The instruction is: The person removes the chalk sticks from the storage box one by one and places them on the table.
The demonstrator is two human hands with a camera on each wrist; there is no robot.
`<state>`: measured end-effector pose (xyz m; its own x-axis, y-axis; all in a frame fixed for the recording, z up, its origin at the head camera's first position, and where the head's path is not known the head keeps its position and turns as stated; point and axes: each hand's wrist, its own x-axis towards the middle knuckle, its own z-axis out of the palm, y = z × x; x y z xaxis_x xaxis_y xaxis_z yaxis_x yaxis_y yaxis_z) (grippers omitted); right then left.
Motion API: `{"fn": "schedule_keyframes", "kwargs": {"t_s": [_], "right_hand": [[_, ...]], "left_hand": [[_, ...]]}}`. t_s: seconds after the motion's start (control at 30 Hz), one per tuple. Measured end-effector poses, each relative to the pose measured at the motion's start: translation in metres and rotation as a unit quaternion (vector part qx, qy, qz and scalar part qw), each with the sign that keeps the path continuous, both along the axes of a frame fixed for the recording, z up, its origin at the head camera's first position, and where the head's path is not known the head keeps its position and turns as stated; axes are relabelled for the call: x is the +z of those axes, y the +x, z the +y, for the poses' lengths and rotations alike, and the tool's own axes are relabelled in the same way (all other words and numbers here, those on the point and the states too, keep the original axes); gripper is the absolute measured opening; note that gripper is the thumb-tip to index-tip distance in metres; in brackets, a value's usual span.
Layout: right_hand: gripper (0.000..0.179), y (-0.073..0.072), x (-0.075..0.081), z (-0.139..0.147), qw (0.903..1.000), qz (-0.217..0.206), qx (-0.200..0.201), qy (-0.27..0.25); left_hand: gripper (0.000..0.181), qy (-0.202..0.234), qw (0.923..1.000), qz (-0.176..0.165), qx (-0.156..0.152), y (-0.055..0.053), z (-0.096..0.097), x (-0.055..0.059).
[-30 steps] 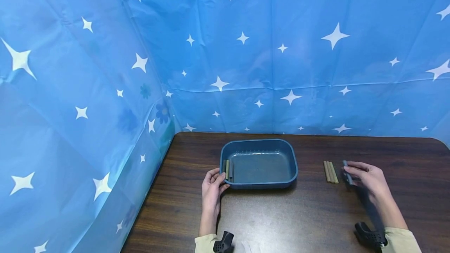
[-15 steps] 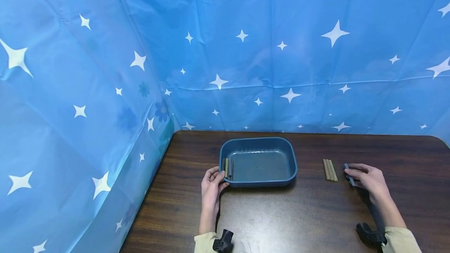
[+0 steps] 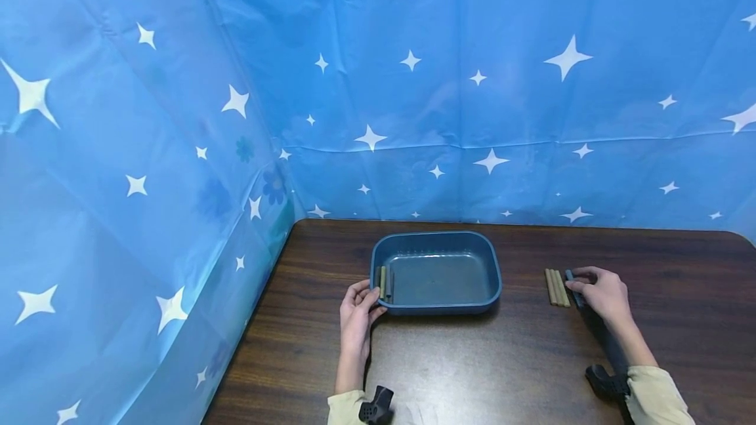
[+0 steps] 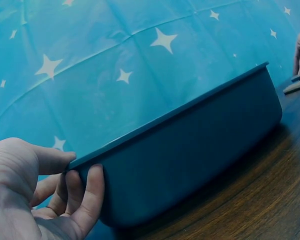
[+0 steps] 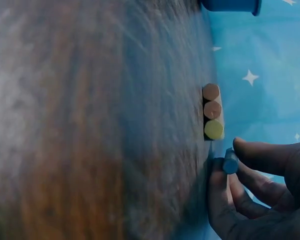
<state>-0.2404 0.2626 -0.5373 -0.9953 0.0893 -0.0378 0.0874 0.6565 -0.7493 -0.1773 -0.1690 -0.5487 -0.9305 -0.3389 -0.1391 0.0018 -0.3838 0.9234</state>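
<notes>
My left hand grips the near left corner of a blue rectangular plastic tray, thumb on the rim and fingers against the outer wall. Inside, by the left wall, lie a yellow-tan stick and a dark stick. Over to the right, my right hand pinches a slim blue stick between thumb and fingers. Just left of it, three tan-yellow sticks lie side by side on the table. Their ends look six-sided in the right wrist view; whether they are crayons or chalks, I cannot tell.
The dark wood-grain table runs back to a blue star-patterned curtain. Another curtain side hangs along the left table edge. A black wrist mount sits at the right sleeve.
My right hand has moved left with the blue stick, bringing it close to the row of three sticks. My left hand keeps its grip on the tray, which has not moved.
</notes>
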Motion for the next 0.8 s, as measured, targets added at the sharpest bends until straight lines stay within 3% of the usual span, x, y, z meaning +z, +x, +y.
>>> {"fn": "schedule_keyframes", "kwargs": {"t_s": [0.23, 0.5, 0.8], "right_hand": [[0.035, -0.003, -0.001, -0.007, 0.9986, 0.031, 0.010, 0.040], [0.033, -0.002, -0.001, -0.009, 0.9989, 0.026, 0.002, 0.040], [0.030, 0.006, 0.006, -0.013, 0.9972, 0.065, -0.019, 0.034]], "left_hand": [[0.034, -0.002, 1.0000, -0.001, 0.000, 0.000, 0.000, 0.000], [0.033, -0.002, 1.0000, -0.001, 0.002, 0.000, 0.001, 0.001], [0.035, -0.011, 0.9999, -0.004, 0.003, 0.001, 0.000, 0.002]]}}
